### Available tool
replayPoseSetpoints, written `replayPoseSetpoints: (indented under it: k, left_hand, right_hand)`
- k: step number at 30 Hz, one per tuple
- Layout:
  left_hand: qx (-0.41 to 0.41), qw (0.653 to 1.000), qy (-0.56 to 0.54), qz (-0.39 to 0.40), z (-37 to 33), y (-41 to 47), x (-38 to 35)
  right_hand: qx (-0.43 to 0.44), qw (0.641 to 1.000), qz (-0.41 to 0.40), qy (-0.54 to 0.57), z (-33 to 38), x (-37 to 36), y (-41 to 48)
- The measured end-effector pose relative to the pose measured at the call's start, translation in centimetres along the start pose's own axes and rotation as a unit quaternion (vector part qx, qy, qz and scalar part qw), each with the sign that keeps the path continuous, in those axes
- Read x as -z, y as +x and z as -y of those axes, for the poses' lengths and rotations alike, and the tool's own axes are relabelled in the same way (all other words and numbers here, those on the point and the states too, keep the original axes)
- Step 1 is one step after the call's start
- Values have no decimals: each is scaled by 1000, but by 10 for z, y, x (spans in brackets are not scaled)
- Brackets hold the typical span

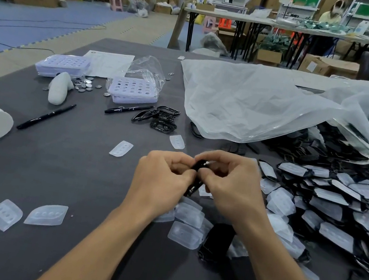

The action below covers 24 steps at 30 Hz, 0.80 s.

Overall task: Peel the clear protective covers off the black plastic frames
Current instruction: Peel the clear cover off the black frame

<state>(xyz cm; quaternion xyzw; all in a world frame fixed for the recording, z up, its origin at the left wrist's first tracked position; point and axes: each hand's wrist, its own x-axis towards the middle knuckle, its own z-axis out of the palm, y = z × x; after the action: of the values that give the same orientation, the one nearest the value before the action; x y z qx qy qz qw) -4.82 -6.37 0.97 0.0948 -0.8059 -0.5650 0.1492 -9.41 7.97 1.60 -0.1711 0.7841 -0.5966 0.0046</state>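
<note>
1. I have one black frame pinched edge-on between both hands, held up over the tabletop in front of me. My left hand has its grip closed on the near side of the frame; my right hand has its grip closed on the far side, fingers curled over the top.
2. I judge this to be the start of a peel. I cannot tell whether the clear cover is on this frame or already lifting, since my fingers hide its face.
3. The next move calls for a fingernail under the cover's edge while the left hand holds the frame steady, then a pull away.
4. Loose covers lie just below my wrists, and two more lie to the left.
5. The pile of covered frames waits at my right, and a few stripped frames sit beyond my hands, so most of the work remains.
</note>
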Motion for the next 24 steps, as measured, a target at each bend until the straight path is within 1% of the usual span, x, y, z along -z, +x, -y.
replayPoseSetpoints:
  k: [1,2,3,4,5,6,8,9,10,12,13,15,16,17,18,20,22,23,24]
  left_hand:
    - [1,1000,-17,4,0,1,2]
    - [6,999,-35,0,0,2,4]
    - [13,999,-47,-16,1,4,6]
    - [24,997,-56,-41,3,6,7]
    - [42,994,-72,-64,5,9,8]
    - [60,990,-95,-80,7,11,8]
    - [90,981,-143,-96,8,13,10]
    - [100,976,-165,-100,8,15,10]
    - [106,972,-181,-102,8,15,10]
    - [115,965,-212,-99,8,15,8]
    - [118,963,-224,-95,7,15,7]
    - [119,960,-236,-89,7,15,6]
    - [118,959,-240,-89,7,15,5]
    - [118,958,-245,-90,7,15,5]
    - [118,957,-247,-91,7,15,4]
    - [117,959,-242,-85,7,16,4]
    - [112,963,-233,-73,8,15,4]
    - [108,965,-230,-66,8,15,5]
    - [103,967,-226,-61,8,15,5]
  right_hand:
    - [-6,1000,3,7,1,1,0]
    - [-17,999,-15,25,1,2,1]
    - [-27,998,-50,39,0,5,3]
    - [-28,995,-92,26,-2,9,5]
    - [-19,992,-127,-19,-3,14,7]
    - [-8,986,-144,-86,-4,20,8]
    - [-4,966,-131,-223,-5,29,8]
    - [-14,958,-113,-265,-7,31,9]
    - [-31,952,-94,-289,-8,31,8]
    - [-56,951,-64,-298,-7,25,7]
    - [-50,950,-47,-305,-8,20,7]
    - [-14,928,-15,-372,-11,8,7]
    - [0,916,-14,-401,-13,2,7]
    - [5,912,-24,-410,-14,-3,8]
    - [8,915,-46,-402,-14,-6,9]
    - [25,930,-116,-347,-12,-8,8]
    - [45,940,-200,-273,-9,-5,6]
    - [43,945,-230,-228,-8,-1,6]
    - [29,957,-240,-162,-6,3,7]
